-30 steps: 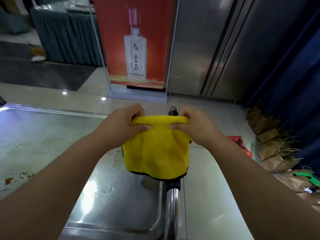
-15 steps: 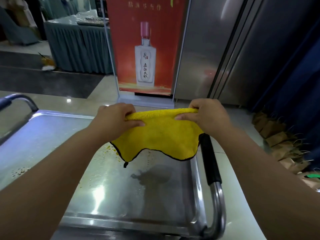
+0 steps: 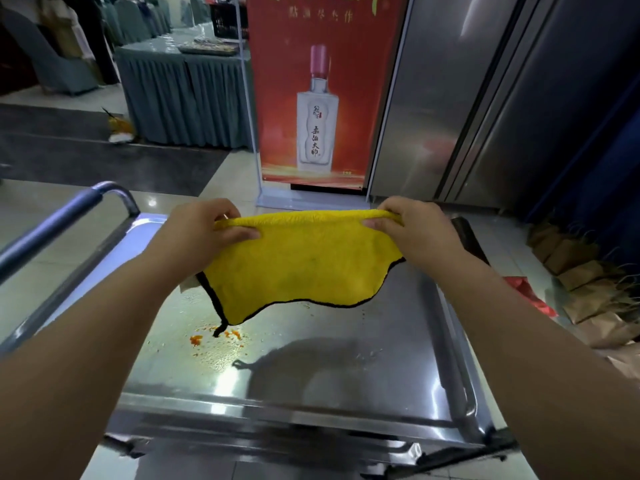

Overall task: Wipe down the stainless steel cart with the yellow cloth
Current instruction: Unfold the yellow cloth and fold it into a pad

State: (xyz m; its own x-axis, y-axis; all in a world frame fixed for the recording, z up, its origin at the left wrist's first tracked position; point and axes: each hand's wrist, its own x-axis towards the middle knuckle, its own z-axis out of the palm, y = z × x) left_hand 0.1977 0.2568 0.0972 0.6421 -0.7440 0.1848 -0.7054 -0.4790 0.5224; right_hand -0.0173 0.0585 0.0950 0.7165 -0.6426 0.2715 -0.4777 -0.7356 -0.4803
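Banquet-hall setting, tiled floor (image 3: 221, 174), dark carpet strip at far left. Left background: draped table (image 3: 180, 102) with grey-green skirting, chair covers behind. Left foreground: tubular cart handle (image 3: 52, 223), blue-tinted, rising beside the tray edge. Stainless steel cart (image 3: 346, 382) occupying centre foreground; top shelf wet-looking, reflective. Orange food residue (image 3: 197, 339) and scattered droplets noted on left-centre of shelf, just below the cloth's hanging corner.

Left hand (image 3: 201, 233) raised above shelf, thumb and fingers pinching the upper left edge of the yellow cloth (image 3: 301, 265). Cloth held spread between both hands, clear of the shelf surface, black-trimmed lower edge drooping, its shadow cast on the steel beneath. Faint greenish soiling visible on the cloth face.

Centre background: red advertising banner (image 3: 322, 88) showing a white bottle with pink cap, set in a floor stand.

Right hand (image 3: 415, 230) pinching the upper right edge of the cloth, fingers curled over the top hem. Right background: brushed-steel panels (image 3: 485, 98), then dark blue curtain (image 3: 609, 161). Right floor: brown paper bags (image 3: 581, 271) piled against the curtain, red item (image 3: 530, 292) beside them.
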